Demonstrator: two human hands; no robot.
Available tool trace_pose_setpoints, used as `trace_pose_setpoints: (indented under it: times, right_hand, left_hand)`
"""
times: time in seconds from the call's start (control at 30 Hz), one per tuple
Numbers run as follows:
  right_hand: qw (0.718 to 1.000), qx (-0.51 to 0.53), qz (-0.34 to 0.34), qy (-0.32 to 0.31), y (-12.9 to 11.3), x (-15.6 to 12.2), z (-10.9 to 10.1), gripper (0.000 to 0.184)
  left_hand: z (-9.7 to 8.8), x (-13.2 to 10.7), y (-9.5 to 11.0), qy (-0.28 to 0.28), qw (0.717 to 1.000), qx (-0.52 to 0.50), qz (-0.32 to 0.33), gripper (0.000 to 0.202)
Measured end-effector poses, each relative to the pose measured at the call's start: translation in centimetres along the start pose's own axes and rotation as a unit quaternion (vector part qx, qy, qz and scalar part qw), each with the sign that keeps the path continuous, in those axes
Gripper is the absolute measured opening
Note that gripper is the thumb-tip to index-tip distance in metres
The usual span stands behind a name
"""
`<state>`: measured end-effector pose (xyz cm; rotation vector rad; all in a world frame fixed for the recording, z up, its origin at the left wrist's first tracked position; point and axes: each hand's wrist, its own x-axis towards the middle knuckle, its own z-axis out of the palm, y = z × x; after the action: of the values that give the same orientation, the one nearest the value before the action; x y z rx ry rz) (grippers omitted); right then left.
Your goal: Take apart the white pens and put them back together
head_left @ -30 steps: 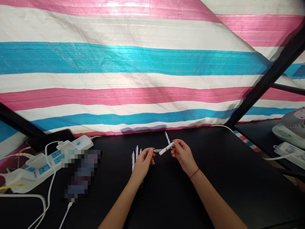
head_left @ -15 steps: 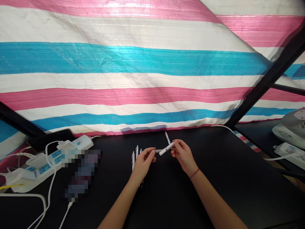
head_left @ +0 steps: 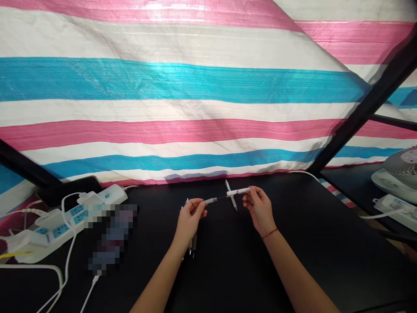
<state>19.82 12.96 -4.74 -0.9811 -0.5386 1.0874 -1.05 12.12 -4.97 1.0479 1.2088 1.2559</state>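
Note:
My left hand (head_left: 190, 217) pinches the greyish front section (head_left: 210, 201) of a pen between thumb and fingers. From this section a thin dark refill (head_left: 221, 198) runs right towards the open end of the white pen barrel (head_left: 237, 191); whether its tip is still inside cannot be made out. Fingers of my right hand (head_left: 261, 212) are closed on the barrel's far end. Behind the barrel, a whole white pen (head_left: 233, 203) lies on the black table. Several more pens (head_left: 194, 248) lie side by side beneath my left hand and wrist, mostly covered.
On the left are a white power strip (head_left: 114, 195) with plugs and cables, a blurred phone-like object (head_left: 112, 239) on a charging cable, and a dark flat object (head_left: 70, 191). Striped sheeting (head_left: 195, 82) hangs behind the table. A fan (head_left: 402, 169) and another power strip (head_left: 397, 211) stand at right.
My hands have moved apart, the right one rightwards and the left slightly left. The pen barrel has turned nearly level, and the dark refill now shows between the two parts.

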Motion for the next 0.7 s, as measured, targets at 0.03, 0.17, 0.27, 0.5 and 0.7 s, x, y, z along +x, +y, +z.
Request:
trace_pose_setpoints:
  times: [0.03, 0.17, 0.27, 0.5, 0.7]
  right_hand:
    - [1.000, 0.000, -0.003, 0.012, -0.1, 0.1, -0.1, 0.029]
    - [0.999, -0.012, -0.019, 0.048, -0.3, 0.5, -0.5, 0.029]
    - [0.998, -0.031, -0.037, 0.046, -0.4, 0.6, -0.5, 0.030]
    - [0.997, -0.053, -0.047, -0.017, 0.3, -0.1, 0.2, 0.030]
    - [0.992, -0.099, -0.054, -0.065, 0.8, -0.9, 0.8, 0.031]
  left_hand:
    - [-0.1, 0.1, -0.1, 0.002, 1.000, 0.002, 0.002, 0.039]
    - [-0.4, 0.4, -0.3, 0.011, 1.000, 0.008, 0.011, 0.039]
    - [-0.5, 0.4, -0.3, 0.014, 1.000, 0.013, 0.016, 0.040]
    - [-0.1, 0.0, 0.0, 0.007, 0.999, 0.032, 0.024, 0.036]
    - [-0.2, 0.1, 0.1, 0.009, 0.998, 0.048, 0.036, 0.036]
